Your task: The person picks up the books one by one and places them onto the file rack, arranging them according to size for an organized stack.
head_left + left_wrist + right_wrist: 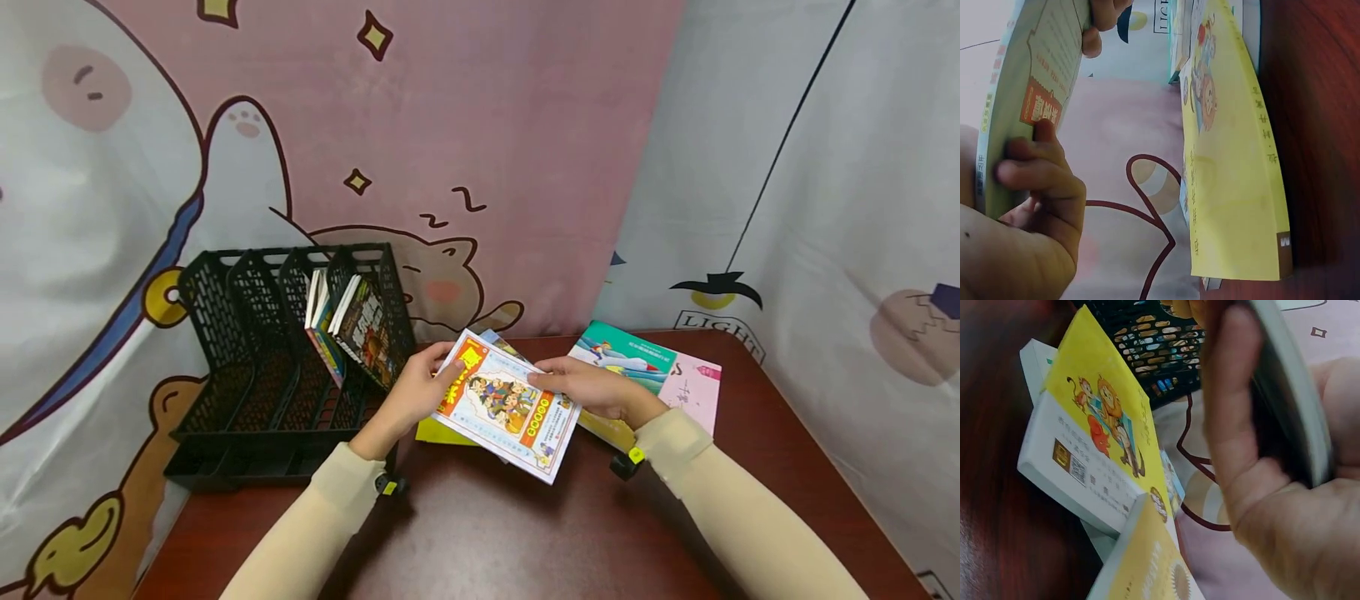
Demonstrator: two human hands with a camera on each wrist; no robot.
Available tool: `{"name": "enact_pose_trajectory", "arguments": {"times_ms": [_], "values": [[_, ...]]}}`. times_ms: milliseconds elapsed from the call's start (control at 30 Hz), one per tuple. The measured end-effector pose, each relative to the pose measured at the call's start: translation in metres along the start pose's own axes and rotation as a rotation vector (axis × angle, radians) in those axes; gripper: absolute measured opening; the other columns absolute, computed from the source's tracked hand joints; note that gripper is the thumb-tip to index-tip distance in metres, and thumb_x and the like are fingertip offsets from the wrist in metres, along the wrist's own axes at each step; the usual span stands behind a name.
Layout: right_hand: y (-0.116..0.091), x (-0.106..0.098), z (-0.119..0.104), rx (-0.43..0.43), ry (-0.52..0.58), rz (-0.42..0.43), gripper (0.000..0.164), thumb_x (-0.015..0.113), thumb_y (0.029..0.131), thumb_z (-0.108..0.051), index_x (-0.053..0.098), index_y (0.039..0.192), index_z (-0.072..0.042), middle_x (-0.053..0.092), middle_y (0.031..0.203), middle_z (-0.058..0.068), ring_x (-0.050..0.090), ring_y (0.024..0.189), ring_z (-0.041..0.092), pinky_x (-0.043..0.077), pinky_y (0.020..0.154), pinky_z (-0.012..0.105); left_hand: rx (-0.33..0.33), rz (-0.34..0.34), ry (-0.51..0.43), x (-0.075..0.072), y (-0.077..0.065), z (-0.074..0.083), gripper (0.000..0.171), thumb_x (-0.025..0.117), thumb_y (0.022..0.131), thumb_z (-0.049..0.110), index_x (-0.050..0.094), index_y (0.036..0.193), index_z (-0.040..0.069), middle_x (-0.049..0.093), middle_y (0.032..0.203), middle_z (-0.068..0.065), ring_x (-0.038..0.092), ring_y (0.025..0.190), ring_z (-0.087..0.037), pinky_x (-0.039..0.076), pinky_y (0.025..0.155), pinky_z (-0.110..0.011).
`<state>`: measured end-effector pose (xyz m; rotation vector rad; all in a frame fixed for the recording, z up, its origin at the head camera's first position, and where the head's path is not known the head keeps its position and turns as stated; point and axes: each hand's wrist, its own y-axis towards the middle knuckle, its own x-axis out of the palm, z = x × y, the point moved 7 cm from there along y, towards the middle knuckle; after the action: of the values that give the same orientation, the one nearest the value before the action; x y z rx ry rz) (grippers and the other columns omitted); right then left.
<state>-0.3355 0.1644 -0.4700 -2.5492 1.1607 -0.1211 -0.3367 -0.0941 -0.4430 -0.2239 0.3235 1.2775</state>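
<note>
My left hand (420,387) grips the left end of a white-and-orange children's book (506,396), its thumb on the cover. On the opposite side my right hand (596,387) pinches the same book, with the thumb over the cover. The book is tilted above the table, its cartoon cover facing up. Beneath it, partly hidden, lies a yellow book (442,432), seen more fully in the left wrist view as a thick yellow book (1229,175) with a lion drawing. In the right wrist view the right hand (1285,519) holds the book (1294,394) edge-on.
A black mesh file rack (262,350) stands at the left, with several books (367,329) leaning in its right-hand slots. Green-and-pink books (693,392) lie at the right on the dark red table (480,542). A printed curtain (525,167) hangs behind.
</note>
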Motion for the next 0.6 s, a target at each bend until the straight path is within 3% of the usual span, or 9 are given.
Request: {"name": "enact_pose_trajectory", "arguments": {"times_ms": [233,400,600], "values": [[-0.004,0.005,-0.01,-0.111,-0.02,0.037,0.046,0.053,0.118,-0.039,0.056,0.145,-0.002,0.08,0.117,0.013,0.084,0.095,0.028,0.07,0.083,0.04,-0.075,0.142,-0.053,-0.015,0.0,-0.007,0.046,0.059,0.114,0.048,0.072,0.142,0.013,0.078,0.102,-0.014,0.074,0.074,-0.021,0.063,0.064,-0.031],[-0.004,0.002,-0.012,-0.148,0.017,0.11,0.049,0.052,0.118,-0.04,0.051,0.15,-0.003,0.08,0.117,0.011,0.084,0.095,0.026,0.07,0.083,0.04,-0.053,0.245,-0.165,-0.024,-0.005,-0.006,0.053,0.059,0.112,0.058,0.078,0.129,0.011,0.077,0.093,-0.017,0.07,0.062,-0.023,0.062,0.057,-0.031],[-0.002,0.005,-0.012,-0.199,0.09,0.181,0.05,0.046,0.12,-0.039,0.047,0.154,-0.002,0.081,0.115,0.008,0.083,0.094,0.023,0.069,0.082,0.038,-0.038,0.233,-0.301,-0.017,-0.004,0.001,0.065,0.06,0.109,0.064,0.076,0.124,0.003,0.079,0.086,-0.014,0.075,0.058,-0.023,0.066,0.058,-0.036]]}}
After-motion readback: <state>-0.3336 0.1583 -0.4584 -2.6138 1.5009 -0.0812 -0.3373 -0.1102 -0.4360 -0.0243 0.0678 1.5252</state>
